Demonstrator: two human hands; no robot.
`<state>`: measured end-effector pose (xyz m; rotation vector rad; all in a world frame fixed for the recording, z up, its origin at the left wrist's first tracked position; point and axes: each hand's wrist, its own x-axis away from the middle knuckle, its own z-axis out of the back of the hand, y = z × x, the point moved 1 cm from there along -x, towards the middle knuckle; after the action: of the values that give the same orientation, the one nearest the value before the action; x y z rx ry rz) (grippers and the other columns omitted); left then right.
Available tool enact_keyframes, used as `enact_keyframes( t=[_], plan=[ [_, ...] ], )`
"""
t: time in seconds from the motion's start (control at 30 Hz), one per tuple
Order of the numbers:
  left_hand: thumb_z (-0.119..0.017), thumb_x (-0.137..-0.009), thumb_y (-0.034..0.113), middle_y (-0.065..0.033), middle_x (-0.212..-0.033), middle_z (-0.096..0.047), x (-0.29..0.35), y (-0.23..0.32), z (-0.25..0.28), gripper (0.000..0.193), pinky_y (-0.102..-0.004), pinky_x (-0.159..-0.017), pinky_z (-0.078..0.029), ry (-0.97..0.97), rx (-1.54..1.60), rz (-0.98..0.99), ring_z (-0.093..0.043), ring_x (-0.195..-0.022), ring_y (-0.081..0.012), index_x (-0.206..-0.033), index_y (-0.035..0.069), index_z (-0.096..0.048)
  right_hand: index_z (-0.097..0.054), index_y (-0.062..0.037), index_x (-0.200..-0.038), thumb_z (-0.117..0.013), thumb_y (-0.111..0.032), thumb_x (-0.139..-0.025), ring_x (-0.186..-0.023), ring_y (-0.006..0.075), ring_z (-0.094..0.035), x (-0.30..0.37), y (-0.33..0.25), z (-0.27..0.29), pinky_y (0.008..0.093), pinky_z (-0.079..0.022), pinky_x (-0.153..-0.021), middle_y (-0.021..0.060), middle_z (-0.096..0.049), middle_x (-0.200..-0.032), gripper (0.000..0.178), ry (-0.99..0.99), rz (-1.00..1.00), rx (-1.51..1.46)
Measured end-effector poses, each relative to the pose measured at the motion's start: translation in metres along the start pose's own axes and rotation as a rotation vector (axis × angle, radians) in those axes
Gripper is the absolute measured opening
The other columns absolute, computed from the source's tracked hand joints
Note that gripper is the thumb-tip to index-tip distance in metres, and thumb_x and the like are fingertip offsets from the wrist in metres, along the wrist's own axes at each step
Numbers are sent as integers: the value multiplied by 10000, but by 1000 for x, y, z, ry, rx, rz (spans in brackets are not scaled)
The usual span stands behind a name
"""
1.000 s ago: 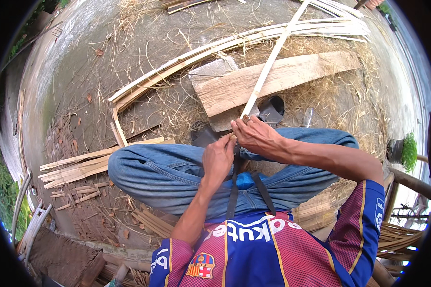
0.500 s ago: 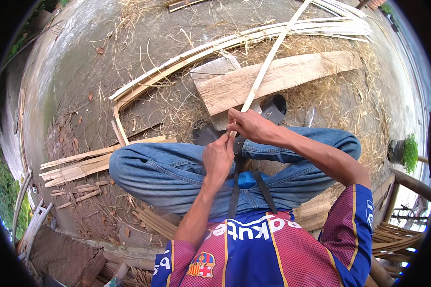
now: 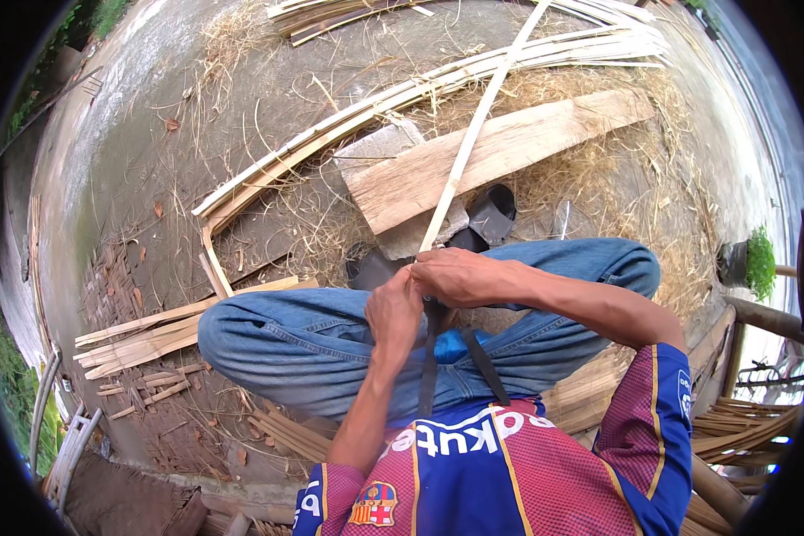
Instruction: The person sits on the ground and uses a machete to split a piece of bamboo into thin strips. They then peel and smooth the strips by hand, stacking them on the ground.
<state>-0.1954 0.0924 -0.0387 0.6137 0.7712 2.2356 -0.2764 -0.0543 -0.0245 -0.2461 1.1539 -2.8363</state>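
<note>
Wood strip [image 3: 470, 147] – we grip its near end in the curled fingers of our left hand [image 3: 393, 310] and right hand [image 3: 456, 277], which touch; beyond our fingers, it crosses a broad plank [image 3: 554, 132].

My fingers [image 3: 431, 263] hide the near end of the pale strip [image 3: 480, 118]; far beyond them, its other end is cut off. Past them, the plank [image 3: 527, 143] partly covers the grey block [image 3: 382, 147].
</note>
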Motion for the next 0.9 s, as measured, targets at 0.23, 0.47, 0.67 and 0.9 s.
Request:
enact_keyframes(
  t=[0.23,0.47,0.67,0.9],
  plan=[
    [-607,-966,265,-232,-790,-683,-2,1,-2,214,-530,-663,-493,8,9,-6,-661,-778,-454,-1023,101,-732,-576,19,-789,-582,-209,-984,-741,398,-594,-23,13,6,494,-460,-712,198,-595,-747,300,314,-96,-192],
    [-601,-973,256,-183,-773,-700,-1,6,-1,223,-476,-648,-489,-15,13,-15,-676,-744,-409,-1008,70,-720,-546,18,-867,-612,-110,-902,-768,408,-664,-2,16,-11,489,-503,-596,212,-627,-793,148,406,-248,58],
    [-682,-925,264,-129,-787,-734,-1,0,-4,290,-410,-641,-507,-37,141,51,-716,-715,-305,-1144,75,-701,-598,85,-908,-707,-61,-721,-788,370,-693,24,-8,-16,443,-579,-620,214,-645,-846,262,205,-198,274],
    [-697,-852,309,-135,-744,-735,-11,-31,-15,280,-373,-657,-514,-266,322,268,-722,-712,-275,-898,45,-775,-609,17,-921,-693,-105,-720,-889,350,-625,-5,-5,-3,435,-517,-769,147,-600,-916,250,-3,-56,56]
  ],
)
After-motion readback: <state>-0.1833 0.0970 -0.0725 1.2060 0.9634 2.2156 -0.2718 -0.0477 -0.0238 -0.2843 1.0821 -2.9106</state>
